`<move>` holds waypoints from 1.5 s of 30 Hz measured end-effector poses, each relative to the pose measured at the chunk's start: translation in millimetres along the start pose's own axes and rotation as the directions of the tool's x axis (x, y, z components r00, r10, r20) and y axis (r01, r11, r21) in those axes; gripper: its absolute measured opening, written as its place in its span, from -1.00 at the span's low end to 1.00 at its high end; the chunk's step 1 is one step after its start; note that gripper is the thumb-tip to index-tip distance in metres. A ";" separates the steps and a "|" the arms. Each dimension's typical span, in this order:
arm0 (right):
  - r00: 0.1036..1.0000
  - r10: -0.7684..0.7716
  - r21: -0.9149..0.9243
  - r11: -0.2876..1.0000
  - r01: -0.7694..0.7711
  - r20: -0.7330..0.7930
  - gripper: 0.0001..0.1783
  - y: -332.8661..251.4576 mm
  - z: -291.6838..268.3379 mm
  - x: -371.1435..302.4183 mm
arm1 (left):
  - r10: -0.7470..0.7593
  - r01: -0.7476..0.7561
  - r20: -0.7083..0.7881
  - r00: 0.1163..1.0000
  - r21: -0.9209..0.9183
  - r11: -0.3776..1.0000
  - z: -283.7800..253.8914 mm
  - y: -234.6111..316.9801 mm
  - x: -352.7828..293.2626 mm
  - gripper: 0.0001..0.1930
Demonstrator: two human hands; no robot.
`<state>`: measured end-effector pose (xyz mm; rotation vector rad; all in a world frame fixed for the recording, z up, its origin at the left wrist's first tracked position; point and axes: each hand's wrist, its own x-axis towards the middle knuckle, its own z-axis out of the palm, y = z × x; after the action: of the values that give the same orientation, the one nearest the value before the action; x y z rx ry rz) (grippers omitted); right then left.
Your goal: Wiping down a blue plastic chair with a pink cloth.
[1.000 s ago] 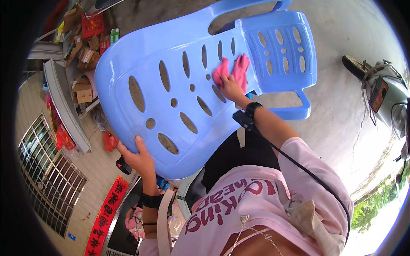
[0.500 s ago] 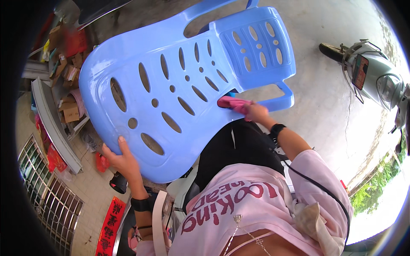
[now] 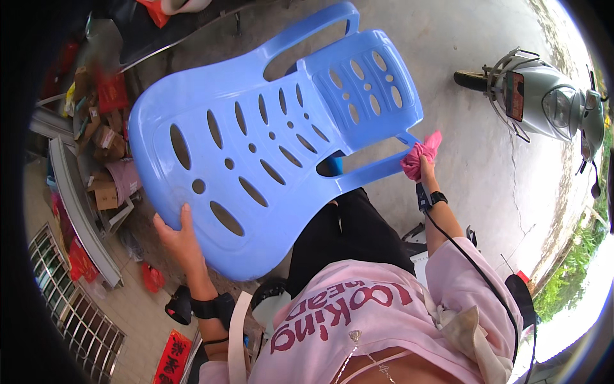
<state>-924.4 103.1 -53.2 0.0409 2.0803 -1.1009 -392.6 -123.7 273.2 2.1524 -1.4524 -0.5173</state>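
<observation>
Right hand (image 3: 429, 173) partly behind pink cloth (image 3: 419, 159)

Cracked grey floor (image 3: 473, 173); pale tiled wall (image 3: 137, 313); barred window (image 3: 78, 308).

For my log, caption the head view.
Left hand grips a blue slotted plastic chair; right hand holds crumpled pink cloth at its armrest.

I wear this camera on my head, the left of a side-by-side pair. It looks down past my shirt (image 3: 339, 281), close and cut by the lower edge, onto the chair (image 3: 281, 198) mid-view. Its fisheye reaches from the grille (image 3: 73, 313) far left to the scooter (image 3: 558, 102) far right.
</observation>
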 end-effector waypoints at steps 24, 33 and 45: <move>0.597 0.321 0.041 0.859 -0.511 0.735 -0.55 -13.8 159.2 -121.6 | 0.591 -0.483 -0.167 0.789 0.426 0.765 41.6 -11.2 44.0 -0.51; 0.483 0.173 -0.273 0.951 0.145 0.859 -0.39 -91.8 196.8 -78.9 | -0.441 0.404 0.253 0.861 0.186 0.895 270.0 -66.3 -122.4 -0.21; 0.534 0.048 -0.358 0.792 0.494 0.844 -0.51 -306.1 143.7 109.3 | -0.907 0.890 0.167 0.388 0.187 0.415 448.2 -36.2 -171.5 0.30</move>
<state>-1022.9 -225.1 41.0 -0.9336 1.4241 -0.4031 -678.2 -35.1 -103.8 2.8974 -0.1661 -1.1482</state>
